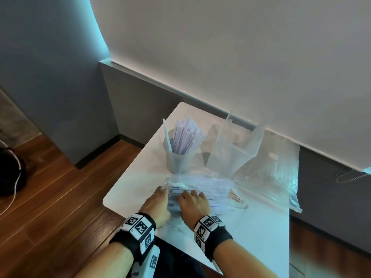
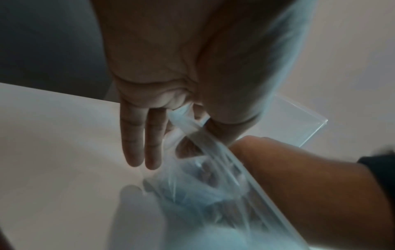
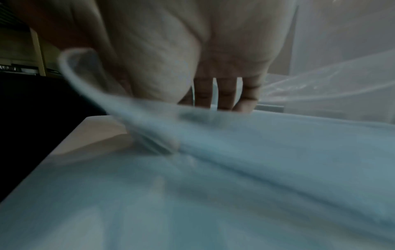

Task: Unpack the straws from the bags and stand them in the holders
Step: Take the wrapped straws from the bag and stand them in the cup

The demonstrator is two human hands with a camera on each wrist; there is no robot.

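Observation:
A clear bag of pale straws (image 1: 206,187) lies flat on the white table (image 1: 130,185), its open end toward me. My left hand (image 1: 163,190) pinches the bag's rim (image 2: 184,122) between thumb and forefinger, and its two outer fingers (image 2: 141,145) stay straight. My right hand (image 1: 187,194) sits just beside it, fingers bent down over the straw ends at the bag's mouth. Film (image 3: 213,135) hides their tips. Behind stand a round clear cup (image 1: 177,157) full of straws (image 1: 185,137) and an empty square clear holder (image 1: 230,155).
An empty crumpled plastic bag (image 1: 281,177) lies at the table's right, reaching the wall side. The table's left edge and rounded near corner (image 1: 106,199) are close to my left hand. Wood floor (image 1: 60,197) lies below on the left.

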